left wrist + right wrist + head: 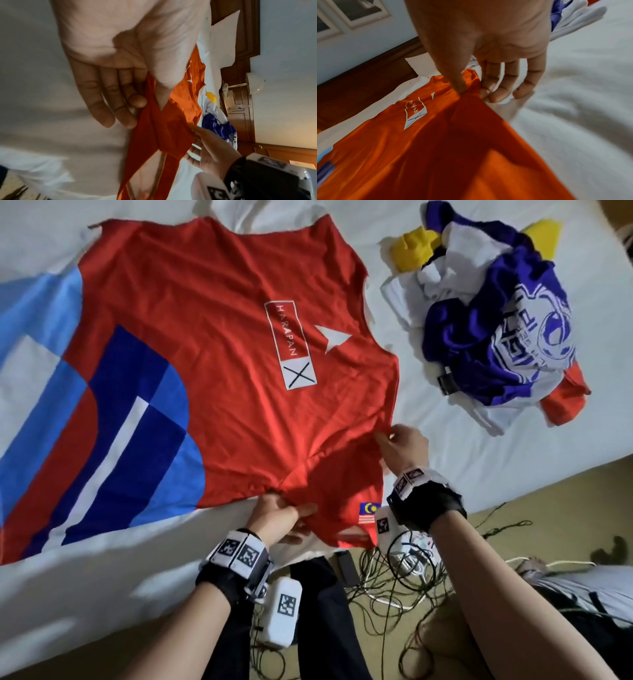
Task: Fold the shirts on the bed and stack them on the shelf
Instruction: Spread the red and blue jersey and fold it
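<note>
A red shirt (219,337) with blue and white blocks and a white "HARAPAN" print lies spread flat on the white bed (445,440). My left hand (281,517) pinches its near edge beside the sleeve; in the left wrist view the thumb and fingers (130,101) clamp a fold of the red shirt (163,128). My right hand (399,445) pinches the shirt at the shoulder, thumb and forefinger closed on the red shirt (436,135) at a gathered point (467,93). The sleeve with a small flag patch (368,511) hangs over the bed edge.
A loose pile of purple, white, yellow and orange shirts (489,313) lies on the bed to the right. Tangled cables and a power strip (411,553) cover the floor below the bed edge. A wooden headboard (359,88) and pillow (223,40) stand at the far end.
</note>
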Demonstrator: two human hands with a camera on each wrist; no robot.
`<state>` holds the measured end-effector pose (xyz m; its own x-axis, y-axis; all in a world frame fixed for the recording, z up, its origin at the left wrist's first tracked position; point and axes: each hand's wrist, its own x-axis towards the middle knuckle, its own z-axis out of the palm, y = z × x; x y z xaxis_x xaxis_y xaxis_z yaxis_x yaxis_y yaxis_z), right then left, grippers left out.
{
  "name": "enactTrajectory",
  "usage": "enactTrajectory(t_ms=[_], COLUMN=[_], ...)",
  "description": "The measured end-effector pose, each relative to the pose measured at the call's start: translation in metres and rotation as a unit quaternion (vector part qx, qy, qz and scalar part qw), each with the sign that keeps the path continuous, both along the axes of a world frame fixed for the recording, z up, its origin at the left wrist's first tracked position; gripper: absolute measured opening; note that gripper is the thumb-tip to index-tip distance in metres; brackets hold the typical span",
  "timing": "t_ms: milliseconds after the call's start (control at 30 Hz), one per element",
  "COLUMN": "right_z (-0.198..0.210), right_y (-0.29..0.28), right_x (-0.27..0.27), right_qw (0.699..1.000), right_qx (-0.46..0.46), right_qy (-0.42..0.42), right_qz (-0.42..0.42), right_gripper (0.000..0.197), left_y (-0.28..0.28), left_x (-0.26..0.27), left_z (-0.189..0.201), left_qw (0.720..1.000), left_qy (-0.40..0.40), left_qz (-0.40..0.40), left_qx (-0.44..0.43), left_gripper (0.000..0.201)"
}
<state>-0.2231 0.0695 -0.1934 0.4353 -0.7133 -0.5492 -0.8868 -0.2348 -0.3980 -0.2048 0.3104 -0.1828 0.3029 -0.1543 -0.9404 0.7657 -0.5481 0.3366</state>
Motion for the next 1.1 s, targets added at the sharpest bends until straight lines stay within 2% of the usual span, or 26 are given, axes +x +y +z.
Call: enactTrajectory(t_ms=[133, 200, 233, 300, 333, 400, 433, 500, 533, 600, 667, 700, 800, 900, 967, 1000, 1033, 1100], right_z=[-0.011, -0.012, -0.012, -0.013, -0.014, -0.015, -0.016, -0.017, -0.017, -0.016, -0.014, -0.012, -0.012, -0.023, -0.041, -0.050, -0.057, -0.059], right_y=[-0.003, -0.005, -0.007, -0.015, -0.020, -0.031, -0.036, -0.044, -0.048, -0.055, -0.051, -0.045, -0.016, 0.003, -0.006, -0.018, -0.033, -0.062], right_x=[-0.012, -0.007, 0.000, 0.018, 0.030, 0.054, 0.066, 0.083, 0.088, 0.093, 0.099, 0.106, 0.143, 0.194, 0.219, 0.228, 0.236, 0.253], right_qw=[0.999, 0.999, 0.998, 0.997, 0.996, 0.996, 0.996, 0.996, 0.996, 0.993, 0.987, 0.984, 0.961, 0.908, 0.869, 0.868, 0.887, 0.955], right_qx=[-0.002, -0.010, -0.011, -0.014, -0.018, -0.031, -0.038, -0.050, -0.063, -0.086, -0.108, -0.140, -0.215, -0.169, -0.133, -0.133, -0.144, -0.168], right_qy=[0.014, -0.004, -0.018, -0.048, -0.059, -0.071, -0.075, -0.068, -0.064, -0.057, -0.056, -0.062, -0.142, -0.148, -0.113, -0.091, -0.064, 0.010], right_qz=[-0.034, -0.050, -0.052, -0.065, -0.067, -0.053, -0.044, -0.021, -0.018, -0.063, -0.107, -0.088, 0.095, 0.354, 0.464, 0.469, 0.433, 0.245], right_gripper=[0.021, 0.026, 0.031, 0.041, 0.046, 0.049, 0.046, 0.034, 0.028, 0.027, 0.037, 0.044, 0.063, 0.065, 0.063, 0.063, 0.065, 0.070], left_y=[0.014, 0.016, 0.014, 0.006, -0.002, -0.018, -0.027, -0.042, -0.047, -0.051, -0.051, -0.052, -0.059, -0.071, -0.078, -0.078, -0.077, -0.069], left_x=[0.006, 0.023, 0.034, 0.060, 0.074, 0.098, 0.108, 0.125, 0.131, 0.142, 0.146, 0.146, 0.162, 0.198, 0.222, 0.231, 0.239, 0.252], left_z=[-0.001, 0.005, 0.008, 0.013, 0.014, 0.005, -0.003, -0.023, -0.035, -0.047, -0.055, -0.055, -0.058, -0.066, -0.070, -0.072, -0.076, -0.082], left_qw=[0.989, 0.974, 0.969, 0.962, 0.949, 0.902, 0.877, 0.844, 0.838, 0.829, 0.820, 0.812, 0.778, 0.772, 0.768, 0.770, 0.775, 0.781], left_qy=[-0.025, -0.054, -0.084, -0.202, -0.284, -0.427, -0.478, -0.532, -0.539, -0.543, -0.541, -0.545, -0.580, -0.577, -0.574, -0.566, -0.557, -0.541], left_qz=[-0.143, -0.216, -0.225, -0.175, -0.127, -0.046, -0.033, -0.057, -0.078, -0.119, -0.154, -0.167, -0.198, -0.231, -0.244, -0.249, -0.248, -0.244], left_qx=[0.023, 0.046, 0.053, 0.052, 0.052, 0.050, 0.044, 0.038, 0.035, 0.055, 0.102, 0.125, 0.138, 0.134, 0.144, 0.154, 0.166, 0.194], left_gripper=[0.036, 0.040, 0.041, 0.037, 0.031, 0.014, 0.008, 0.026, 0.037, 0.053, 0.062, 0.064, 0.067, 0.075, 0.074, 0.072, 0.068, 0.068])
